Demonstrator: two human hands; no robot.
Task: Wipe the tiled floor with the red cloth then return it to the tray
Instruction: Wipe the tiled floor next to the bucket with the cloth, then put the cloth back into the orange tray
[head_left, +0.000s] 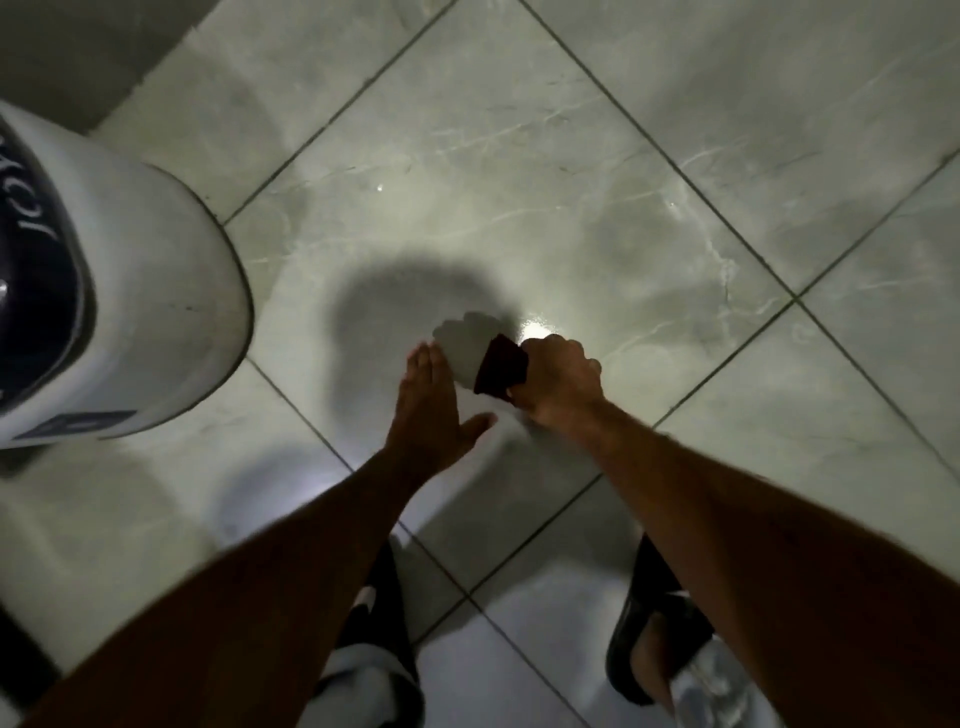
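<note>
We see a right hand (558, 379) gripping a folded dark red cloth (500, 371) above the glossy grey marble-patterned tiled floor (519, 156). Just beside it, the left hand (434, 410) is spread flat, empty. A white cylindrical container (156, 301) stands at the floor's left edge.

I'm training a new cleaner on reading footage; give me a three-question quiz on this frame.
1. True or false: the left hand grips the red cloth.
2. Which hand holds the cloth? A) left B) right C) both
3. Fill in: the large white container stands to the person's ____ on the tiled floor.

Key: 1 false; the left hand is open and flat. 2 B; the right hand is closed on it. 3 left.
</note>
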